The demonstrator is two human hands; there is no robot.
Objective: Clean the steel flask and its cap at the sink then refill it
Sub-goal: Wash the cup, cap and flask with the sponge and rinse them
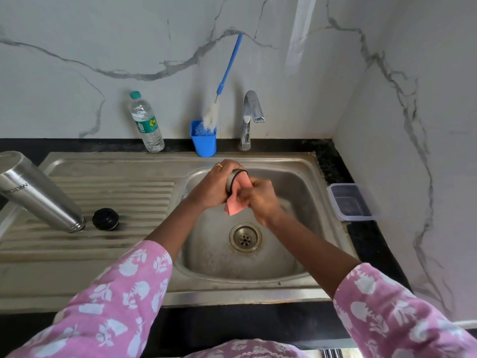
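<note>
The steel flask (38,192) lies on its side on the drainboard at the left, mouth toward the basin. A black inner stopper (105,219) sits just beside its mouth. Over the sink basin (296,192), my left hand (214,186) grips the steel outer cap (233,180), which has a black rim. My right hand (258,200) holds a pink cloth (236,202) pressed against the cap's open end. The right hand is blurred by motion.
A chrome tap (251,117) stands behind the basin, with no water visibly running. A blue cup (204,140) holds a blue-handled bottle brush (227,78). A plastic water bottle (145,122) stands by the wall. A clear lidded box (351,202) sits at the right. The drain (245,237) is open.
</note>
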